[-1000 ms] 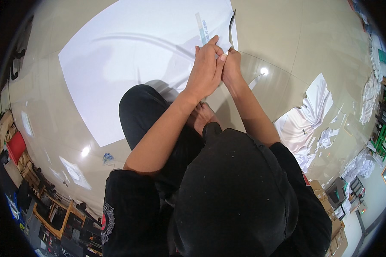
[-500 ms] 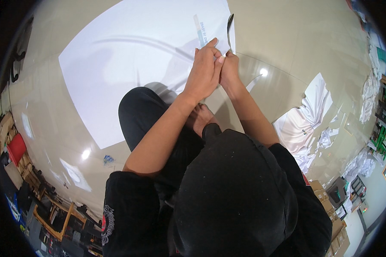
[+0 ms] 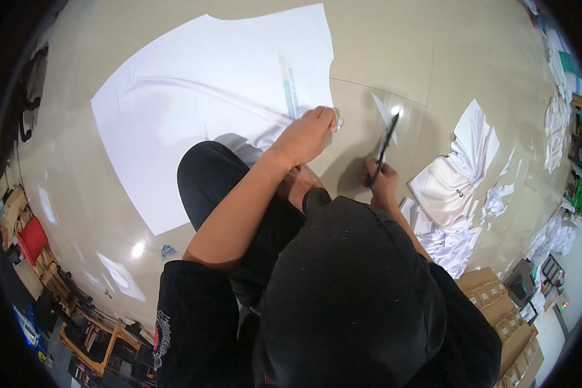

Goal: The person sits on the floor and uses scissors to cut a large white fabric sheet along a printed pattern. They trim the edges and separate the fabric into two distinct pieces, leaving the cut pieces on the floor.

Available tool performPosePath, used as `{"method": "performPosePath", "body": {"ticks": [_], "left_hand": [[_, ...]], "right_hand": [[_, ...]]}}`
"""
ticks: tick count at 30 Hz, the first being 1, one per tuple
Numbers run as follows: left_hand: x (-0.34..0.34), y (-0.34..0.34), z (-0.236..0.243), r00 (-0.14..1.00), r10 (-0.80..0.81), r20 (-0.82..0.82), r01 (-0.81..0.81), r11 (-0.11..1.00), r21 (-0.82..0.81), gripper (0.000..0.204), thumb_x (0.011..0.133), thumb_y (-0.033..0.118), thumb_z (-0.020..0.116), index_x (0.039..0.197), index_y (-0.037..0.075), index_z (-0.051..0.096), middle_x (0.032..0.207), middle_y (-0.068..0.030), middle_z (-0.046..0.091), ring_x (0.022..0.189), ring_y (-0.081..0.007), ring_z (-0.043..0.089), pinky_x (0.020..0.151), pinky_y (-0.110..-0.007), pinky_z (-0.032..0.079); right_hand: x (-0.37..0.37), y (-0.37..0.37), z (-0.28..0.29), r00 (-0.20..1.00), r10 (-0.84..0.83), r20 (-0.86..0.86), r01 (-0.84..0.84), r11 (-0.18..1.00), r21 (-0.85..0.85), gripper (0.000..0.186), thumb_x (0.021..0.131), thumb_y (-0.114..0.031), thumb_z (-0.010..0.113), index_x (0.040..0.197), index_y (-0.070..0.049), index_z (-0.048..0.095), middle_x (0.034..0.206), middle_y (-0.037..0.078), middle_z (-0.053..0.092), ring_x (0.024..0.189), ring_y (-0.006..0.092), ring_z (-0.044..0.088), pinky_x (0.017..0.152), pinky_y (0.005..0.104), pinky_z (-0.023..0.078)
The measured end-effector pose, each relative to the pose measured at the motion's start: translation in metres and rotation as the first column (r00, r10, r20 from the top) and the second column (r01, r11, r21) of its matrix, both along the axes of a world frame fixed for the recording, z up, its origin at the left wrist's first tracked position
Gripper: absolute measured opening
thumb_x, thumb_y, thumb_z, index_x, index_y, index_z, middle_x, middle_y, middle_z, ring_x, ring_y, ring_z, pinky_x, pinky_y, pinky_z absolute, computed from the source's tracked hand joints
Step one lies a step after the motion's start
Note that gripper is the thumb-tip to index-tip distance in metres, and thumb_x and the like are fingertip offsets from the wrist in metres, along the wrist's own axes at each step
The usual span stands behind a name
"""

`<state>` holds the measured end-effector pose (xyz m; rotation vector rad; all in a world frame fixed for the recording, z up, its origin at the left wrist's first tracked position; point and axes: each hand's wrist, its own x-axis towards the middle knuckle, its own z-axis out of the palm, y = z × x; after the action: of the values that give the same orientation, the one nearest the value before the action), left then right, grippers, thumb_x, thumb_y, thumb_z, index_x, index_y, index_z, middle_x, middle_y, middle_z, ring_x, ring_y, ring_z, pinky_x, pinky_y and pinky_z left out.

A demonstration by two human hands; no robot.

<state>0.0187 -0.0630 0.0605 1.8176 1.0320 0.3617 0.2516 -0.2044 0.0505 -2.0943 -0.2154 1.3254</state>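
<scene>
A big white cloth sheet (image 3: 194, 110) lies spread on the beige floor. My left hand (image 3: 312, 132) pinches the sheet's near right edge, beside a clear ruler (image 3: 290, 90) lying on the cloth. My right hand (image 3: 381, 184) is off to the right, down near the floor, and grips dark scissors (image 3: 385, 143) whose blades point up and away. A small white scrap (image 3: 381, 111) lies by the blade tips. My black-clad knee (image 3: 207, 174) rests on the sheet's near edge.
A heap of white cloth pieces (image 3: 449, 191) lies to the right, with more scraps (image 3: 498, 200) beyond it. Cardboard boxes (image 3: 498, 310) stand at the lower right. Cluttered shelving and a red object (image 3: 31, 239) line the left edge.
My hands were pressed together at the sheet's edge with the scissors upright. My right hand has now pulled away to the right and lower with the scissors, and a white scrap lies by the blades.
</scene>
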Motion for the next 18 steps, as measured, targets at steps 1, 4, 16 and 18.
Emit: {"method": "performPosePath", "body": {"ticks": [1,4,16,18], "left_hand": [[0.0,-0.003,-0.001,0.999,-0.05,0.001,0.05,0.998,-0.035,0.017,0.109,0.017,0.053,0.117,0.002,0.055,0.114,-0.0244,0.063,0.111,-0.0457,0.062,0.096,-0.053,0.049],[-0.002,-0.012,-0.003,0.979,-0.206,-0.011,0.2,0.961,-0.191,0.019,0.109,0.019,0.055,0.116,0.002,0.056,0.115,-0.0244,0.064,0.111,-0.0455,0.062,0.095,-0.053,0.05],[0.012,0.004,-0.016,0.954,0.179,-0.239,-0.1,0.945,0.312,0.025,0.096,0.019,0.075,0.114,0.007,0.063,0.113,-0.0116,0.066,0.109,-0.0338,0.066,0.09,-0.048,0.055],[0.014,0.003,-0.021,0.952,0.182,-0.247,-0.095,0.941,0.326,0.021,0.097,0.018,0.073,0.112,0.006,0.064,0.112,-0.0116,0.065,0.108,-0.0337,0.066,0.089,-0.048,0.055]], "right_hand": [[0.009,-0.018,0.005,0.997,0.057,0.049,-0.056,0.998,-0.03,0.036,0.097,-0.03,0.083,0.099,0.004,0.071,0.076,0.007,0.067,0.061,0.0176,0.063,0.056,0.0319,0.049],[0.026,-0.066,0.017,0.961,0.175,0.216,-0.153,0.982,-0.113,0.037,0.098,-0.031,0.081,0.097,0.004,0.071,0.075,0.007,0.068,0.06,0.0169,0.064,0.055,0.0318,0.049],[0.011,-0.033,0.047,0.881,0.457,0.121,-0.46,0.888,0.002,0.038,0.095,-0.035,0.083,0.083,-0.002,0.067,0.066,0.005,0.064,0.058,0.012,0.062,0.054,0.029,0.048],[0.004,-0.007,0.041,0.882,0.471,-0.02,-0.471,0.882,0.017,0.038,0.094,-0.035,0.084,0.083,-0.003,0.067,0.066,0.004,0.064,0.057,0.0114,0.061,0.053,0.0283,0.047]]}}
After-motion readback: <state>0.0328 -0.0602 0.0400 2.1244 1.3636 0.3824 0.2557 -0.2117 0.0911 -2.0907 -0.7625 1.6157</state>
